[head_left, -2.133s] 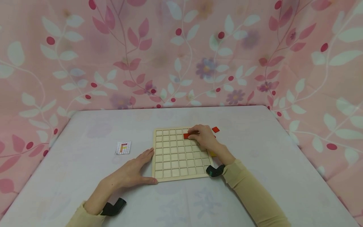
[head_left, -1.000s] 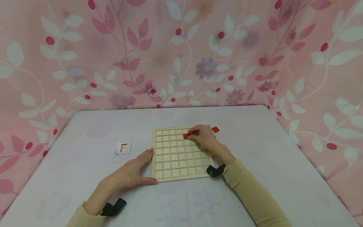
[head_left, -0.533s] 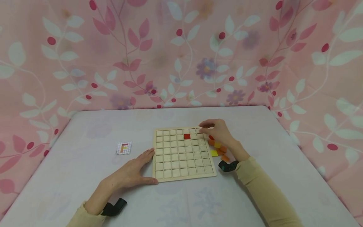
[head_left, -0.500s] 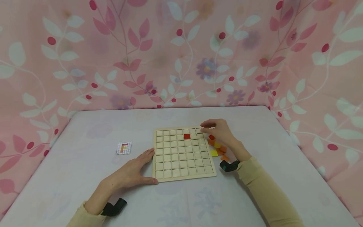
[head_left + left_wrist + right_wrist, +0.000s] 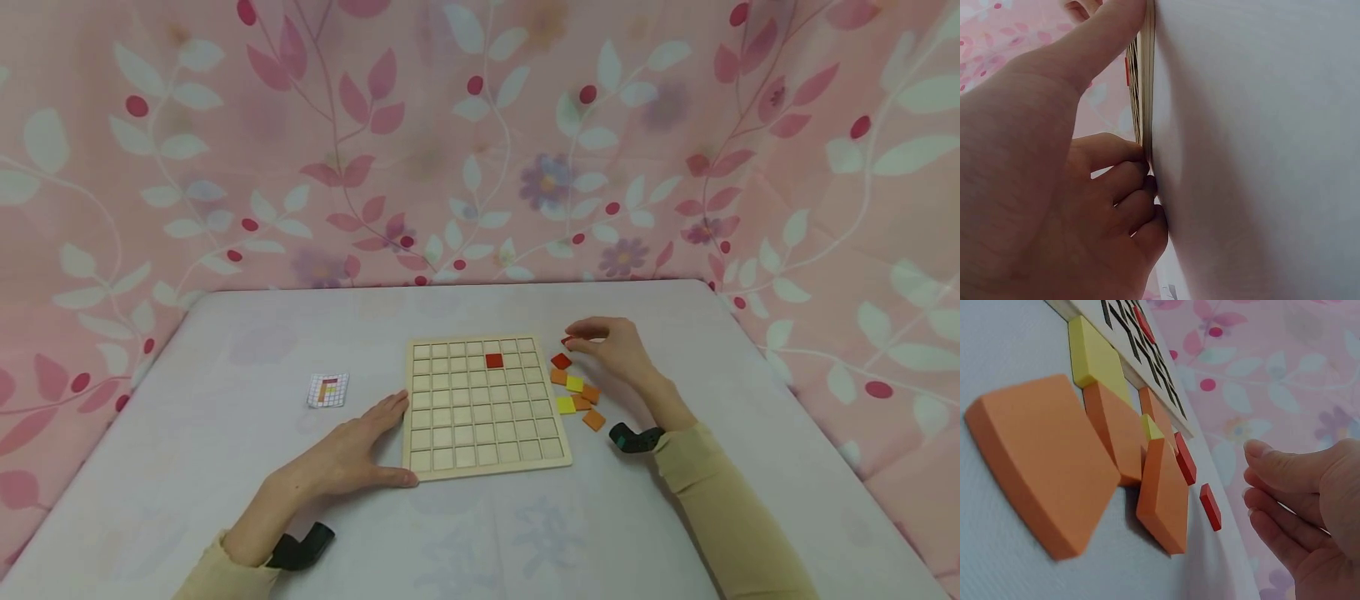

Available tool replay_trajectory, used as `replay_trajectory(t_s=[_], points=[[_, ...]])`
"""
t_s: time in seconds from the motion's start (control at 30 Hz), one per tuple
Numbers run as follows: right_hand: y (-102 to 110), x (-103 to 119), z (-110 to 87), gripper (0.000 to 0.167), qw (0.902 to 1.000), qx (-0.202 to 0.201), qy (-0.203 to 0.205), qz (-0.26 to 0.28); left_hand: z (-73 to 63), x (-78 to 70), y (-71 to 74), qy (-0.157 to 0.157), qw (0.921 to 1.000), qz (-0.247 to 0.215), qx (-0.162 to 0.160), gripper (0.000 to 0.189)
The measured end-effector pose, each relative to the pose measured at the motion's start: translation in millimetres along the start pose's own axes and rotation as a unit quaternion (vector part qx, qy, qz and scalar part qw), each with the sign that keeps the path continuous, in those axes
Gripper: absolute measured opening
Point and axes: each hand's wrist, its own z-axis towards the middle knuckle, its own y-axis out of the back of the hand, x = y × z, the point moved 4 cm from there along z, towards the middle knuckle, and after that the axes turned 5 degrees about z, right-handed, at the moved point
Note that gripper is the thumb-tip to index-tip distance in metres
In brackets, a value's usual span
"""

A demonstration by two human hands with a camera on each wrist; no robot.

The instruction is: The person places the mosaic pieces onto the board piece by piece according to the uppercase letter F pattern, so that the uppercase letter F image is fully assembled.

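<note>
A pale wooden grid board (image 5: 462, 414) lies flat on the table, with one red square tile (image 5: 494, 361) in a cell near its far edge. My left hand (image 5: 337, 457) rests at the board's left side, thumb at the near corner and fingertips along the edge; the left wrist view shows them touching the board's rim (image 5: 1146, 81). Beyond the far right corner, my right hand (image 5: 617, 350) hovers over a loose red tile (image 5: 1210, 507). In the right wrist view a gap separates its fingertips from that tile, and nothing is held. A second loose red tile (image 5: 561, 361) lies nearer the board.
Several orange tiles (image 5: 594, 420) and yellow tiles (image 5: 566, 405) lie loosely along the board's right side, some touching or overlapping. A small paper card (image 5: 327, 391) with a coloured grid pattern sits left of the board. A pink floral cloth (image 5: 480, 167) hangs behind the table.
My right hand has let go of the red tile in the grid cell and moved right, off the board, to the loose red tile. My left hand has stayed put.
</note>
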Motion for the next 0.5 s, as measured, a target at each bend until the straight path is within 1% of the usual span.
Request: replay_trajectory(t_s=[0.2, 0.3, 0.5], points=[[3.6, -9.2, 0.9, 0.028, 0.9998, -0.002, -0.013, -0.015, 0.0, 0.6, 0.1, -0.003, 1.0, 0.0, -0.002, 0.117], [3.3, -12.6, 0.4, 0.027, 0.9997, -0.003, -0.022, -0.003, 0.5, 0.4, -0.3, -0.008, 1.0, -0.001, -0.002, 0.117], [-0.6, -20.4, -1.7, 0.03, 0.9984, 0.007, -0.048, 0.029, 1.2, 0.8, -0.9, -0.013, 0.9999, 0.001, -0.003, 0.116]])
